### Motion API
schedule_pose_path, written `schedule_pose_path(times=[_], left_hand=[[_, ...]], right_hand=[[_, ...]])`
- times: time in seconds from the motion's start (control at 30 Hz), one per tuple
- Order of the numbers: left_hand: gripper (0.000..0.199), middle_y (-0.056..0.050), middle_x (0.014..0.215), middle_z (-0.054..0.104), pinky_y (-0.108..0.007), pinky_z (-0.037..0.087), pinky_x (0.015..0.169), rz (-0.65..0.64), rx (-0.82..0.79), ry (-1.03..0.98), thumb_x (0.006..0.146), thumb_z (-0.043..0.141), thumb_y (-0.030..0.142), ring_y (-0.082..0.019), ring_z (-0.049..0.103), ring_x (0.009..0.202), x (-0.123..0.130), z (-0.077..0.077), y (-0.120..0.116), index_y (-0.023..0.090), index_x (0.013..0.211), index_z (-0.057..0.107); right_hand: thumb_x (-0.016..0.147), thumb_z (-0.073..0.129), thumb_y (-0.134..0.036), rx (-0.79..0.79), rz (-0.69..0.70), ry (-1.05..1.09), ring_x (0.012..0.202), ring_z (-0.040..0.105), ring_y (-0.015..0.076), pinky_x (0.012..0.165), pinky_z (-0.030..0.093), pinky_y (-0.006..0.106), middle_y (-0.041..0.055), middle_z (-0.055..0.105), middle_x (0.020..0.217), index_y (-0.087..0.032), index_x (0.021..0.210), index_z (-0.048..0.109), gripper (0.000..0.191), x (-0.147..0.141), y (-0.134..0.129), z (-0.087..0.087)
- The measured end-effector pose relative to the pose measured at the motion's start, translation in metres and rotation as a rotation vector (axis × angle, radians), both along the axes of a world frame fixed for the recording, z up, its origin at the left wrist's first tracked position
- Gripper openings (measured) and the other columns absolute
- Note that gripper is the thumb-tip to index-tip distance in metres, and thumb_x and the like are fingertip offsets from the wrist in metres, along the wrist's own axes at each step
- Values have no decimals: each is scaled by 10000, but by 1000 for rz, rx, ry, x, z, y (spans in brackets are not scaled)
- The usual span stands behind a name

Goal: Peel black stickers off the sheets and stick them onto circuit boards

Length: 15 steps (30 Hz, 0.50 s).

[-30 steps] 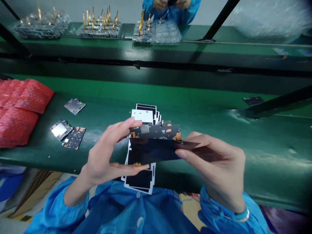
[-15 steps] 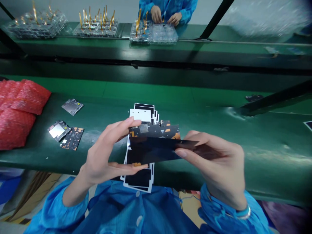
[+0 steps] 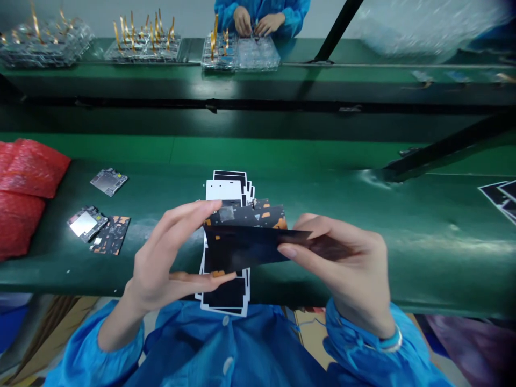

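Observation:
Thumb and fingers of my left hand (image 3: 159,260) grip a black circuit board (image 3: 250,216) with orange patches by its left edges. My right hand (image 3: 350,263) pinches the right end of a thin dark film sheet (image 3: 242,250). The film lies across the front of the board and hides much of it; whether the two touch along their whole length I cannot tell. Beneath both, partly covered, is a pile of white-bordered black sheets (image 3: 223,293) on the green table (image 3: 161,183).
Several circuit boards (image 3: 108,181) lie to the left, near red bubble-wrap packages (image 3: 24,183). More black-and-white sheets (image 3: 500,199) are at the right edge. Across a shelf, a co-worker's hands (image 3: 258,22) work over clear trays (image 3: 258,54). A dark slanted post (image 3: 443,145) stands at right.
The view has shifted slightly, so the scene sits a little further left. Both hands keep their grips, and the film stays in nearly the same place over the board.

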<state>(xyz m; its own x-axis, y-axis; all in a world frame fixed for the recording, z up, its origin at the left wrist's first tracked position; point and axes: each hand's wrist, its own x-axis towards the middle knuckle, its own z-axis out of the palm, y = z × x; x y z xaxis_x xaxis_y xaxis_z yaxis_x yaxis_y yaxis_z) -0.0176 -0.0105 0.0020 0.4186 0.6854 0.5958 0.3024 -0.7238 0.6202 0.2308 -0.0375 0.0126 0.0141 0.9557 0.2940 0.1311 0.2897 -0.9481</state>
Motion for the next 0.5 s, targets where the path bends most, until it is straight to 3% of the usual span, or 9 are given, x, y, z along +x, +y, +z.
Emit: schedule_pose_path(times=[0.1,0.17,0.23,0.33,0.4,0.43,0.5], left_hand=[[639,-73,1424,564,-401,637,1018,-3,147,127,812,828,252,-263,634,1272,2,4,2,313,1399,583],[414,-83,1428,532,-403,638,1016,-3,184,221,857,773,201,-263,619,1289,2,5,1,271,1254,678],[312,-112,1417,523,-415,630,1025,-34,194,299,887,733,186,-271,595,1315,0,5,0,221,1196,697],[278,-141,1403,523,-426,623,1028,-133,171,357,912,700,192,-273,575,1332,-1,0,9,188,1190,693],[271,-119,1402,524,-453,607,1047,-151,137,331,913,703,213,-260,575,1329,6,-9,33,224,1184,695],[268,-102,1410,520,-479,583,1076,-132,121,302,914,705,229,-255,572,1332,14,-15,52,248,1181,696],[305,-83,1470,475,-540,497,1157,-64,72,238,901,727,286,-276,525,1387,34,-32,98,286,1203,687]], right_hand=[[826,781,-144,119,-9,-159,568,587,109,486,483,227,-41,639,662,-237,753,653,175,-4,0,0],[891,727,-160,236,-41,-391,619,660,121,537,516,234,-19,716,730,-237,808,672,127,-3,0,-3],[969,646,-218,369,-92,-669,692,725,132,580,526,229,17,782,822,-221,864,707,121,4,0,-8],[1042,512,-377,422,-235,-1015,579,702,135,472,437,248,44,778,723,-185,808,737,378,24,6,-23],[1051,444,-463,351,-317,-1105,475,646,136,417,381,264,47,737,619,-173,759,738,506,33,12,-37],[1046,437,-489,312,-299,-1092,511,675,151,438,423,261,60,751,650,-165,801,751,514,33,16,-46],[997,515,-544,277,-109,-983,879,784,235,696,605,305,135,811,979,-133,1080,750,481,22,23,-66]])
